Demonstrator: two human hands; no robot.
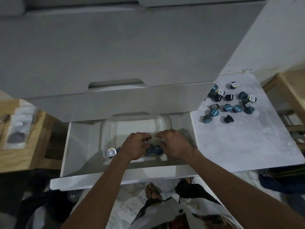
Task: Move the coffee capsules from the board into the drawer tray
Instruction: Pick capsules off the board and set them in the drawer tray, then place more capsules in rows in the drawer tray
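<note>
My left hand [135, 146] and right hand [173, 144] hover with curled fingers over the clear tray's [132, 119] near edge; I cannot tell whether either grips a capsule. A few capsules [154, 149] lie against that near wall, the far half bare. Right of the tray, beyond the drawer [79, 146] side, more capsules [229, 103] scatter the board's [247, 142] far end.

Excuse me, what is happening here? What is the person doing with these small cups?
A person is moving coffee capsules from the board into a clear tray in the open drawer. Both hands, left and right, are over the tray's near end, fingers curled, beside a few capsules already inside. Whether either hand holds one is unclear. Many capsules are still scattered on the board.
</note>
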